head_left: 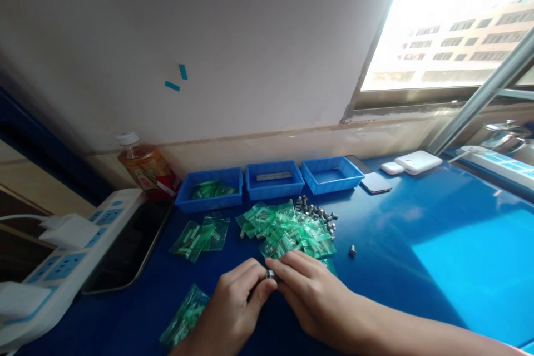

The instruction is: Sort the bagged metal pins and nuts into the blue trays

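A small shiny metal part (270, 274), perhaps a screw or fitting, shows between my fingertips at the front of the table. My left hand (237, 301) pinches it from the left with thumb and forefinger. From the other side, the closed fingers of my right hand (311, 289) meet it and partly cover it. Just beyond my hands lies a heap of green-tinted plastic bags (287, 228) with small metal pieces inside. Loose dark metal screws (317, 212) are piled at its right edge, and a single screw (352, 251) lies apart.
Three blue trays stand along the wall: one with green bags (183, 200), one with metal rods (252, 189), and a right one (334, 181). More bags (200, 238) lie left. A power strip (70, 267), a black phone (129, 245) and a bottle (146, 169) occupy the left side.
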The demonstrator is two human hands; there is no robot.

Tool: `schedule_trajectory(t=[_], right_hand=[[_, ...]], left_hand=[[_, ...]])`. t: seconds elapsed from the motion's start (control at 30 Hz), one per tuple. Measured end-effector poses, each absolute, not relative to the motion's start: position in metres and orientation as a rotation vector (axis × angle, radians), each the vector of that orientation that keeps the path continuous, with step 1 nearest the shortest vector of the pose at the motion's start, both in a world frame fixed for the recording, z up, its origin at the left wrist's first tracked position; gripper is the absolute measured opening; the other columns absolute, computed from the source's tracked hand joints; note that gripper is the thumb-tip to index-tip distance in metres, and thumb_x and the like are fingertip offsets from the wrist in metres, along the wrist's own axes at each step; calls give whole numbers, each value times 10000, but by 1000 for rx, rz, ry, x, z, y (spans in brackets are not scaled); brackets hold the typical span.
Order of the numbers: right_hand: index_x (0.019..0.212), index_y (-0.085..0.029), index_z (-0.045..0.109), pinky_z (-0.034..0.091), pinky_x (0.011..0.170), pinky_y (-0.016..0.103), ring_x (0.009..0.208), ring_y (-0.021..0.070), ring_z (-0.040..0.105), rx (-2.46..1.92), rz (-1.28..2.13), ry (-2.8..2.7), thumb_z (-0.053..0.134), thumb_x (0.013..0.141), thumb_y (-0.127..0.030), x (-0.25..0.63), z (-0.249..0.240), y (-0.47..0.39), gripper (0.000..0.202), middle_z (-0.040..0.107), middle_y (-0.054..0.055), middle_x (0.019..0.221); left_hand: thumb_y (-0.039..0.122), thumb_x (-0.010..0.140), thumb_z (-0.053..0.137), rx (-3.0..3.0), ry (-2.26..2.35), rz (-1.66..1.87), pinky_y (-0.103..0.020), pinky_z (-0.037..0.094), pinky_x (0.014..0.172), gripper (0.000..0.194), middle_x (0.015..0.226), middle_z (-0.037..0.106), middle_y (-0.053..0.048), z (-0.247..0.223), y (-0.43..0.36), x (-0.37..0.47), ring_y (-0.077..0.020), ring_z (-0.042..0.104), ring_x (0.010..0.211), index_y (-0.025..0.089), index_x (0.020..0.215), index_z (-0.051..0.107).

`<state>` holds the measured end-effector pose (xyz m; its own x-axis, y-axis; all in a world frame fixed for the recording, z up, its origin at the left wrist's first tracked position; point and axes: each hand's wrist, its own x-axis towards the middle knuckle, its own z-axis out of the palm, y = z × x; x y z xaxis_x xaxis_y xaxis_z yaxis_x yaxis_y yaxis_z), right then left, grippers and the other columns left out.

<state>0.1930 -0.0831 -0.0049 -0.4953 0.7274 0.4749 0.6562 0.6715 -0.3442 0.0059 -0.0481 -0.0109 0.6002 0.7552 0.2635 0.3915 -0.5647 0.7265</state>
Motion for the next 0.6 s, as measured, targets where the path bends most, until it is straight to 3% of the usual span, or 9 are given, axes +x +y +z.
schedule_trajectory(t=[0.07,0.1,0.2,0.27,0.33,0.47,0.6], right_hand=[[1148,-101,546,521,653,295,713,180,548,-1085,146,-2275,391,929,-112,195,-3,-82,269,626,109,861],[1177,-99,533,521,628,287,695,178,550,-1099,151,-2261,380,929,-113,196,-3,-82,291,620,104,834],[1301,-111,425,525,603,266,682,173,584,-1057,152,-2201,341,947,-127,197,-6,-83,364,635,93,819],[1357,-141,340,540,670,269,781,180,637,-1045,151,-2131,340,966,-157,197,-9,-84,391,668,117,936],[1325,-175,350,539,727,263,869,177,660,-1088,194,-2059,360,973,-181,196,-9,-86,351,677,116,1023],[1121,-196,483,523,674,244,770,156,655,-1118,346,-2089,448,943,-202,195,-5,-86,181,688,54,916],[1045,-179,544,500,676,284,753,168,590,-1061,200,-2119,519,905,-199,195,0,-84,144,656,62,873]], left_hand=[[294,919,543,2183,957,786,-199,473,623,87,741,625,20,-12,-47,3,-128,613,660,221,885,574],[270,901,572,2180,966,802,-198,491,653,83,782,646,25,-13,-46,2,-129,628,687,239,977,565],[204,886,577,2211,923,860,-201,517,721,270,875,672,27,-15,-44,-1,-130,656,760,280,1136,510],[188,891,563,2234,876,890,-202,521,728,226,877,671,21,-15,-43,-1,-131,660,770,276,1097,532],[178,898,552,2245,850,910,-194,519,715,140,850,667,17,-12,-43,0,-127,657,747,257,1013,562],[183,908,531,2248,850,909,-177,504,680,75,796,653,19,-4,-43,2,-115,643,712,230,945,578],[221,917,518,2239,865,873,-180,487,644,69,747,627,19,-3,-44,2,-115,623,678,209,882,576]])
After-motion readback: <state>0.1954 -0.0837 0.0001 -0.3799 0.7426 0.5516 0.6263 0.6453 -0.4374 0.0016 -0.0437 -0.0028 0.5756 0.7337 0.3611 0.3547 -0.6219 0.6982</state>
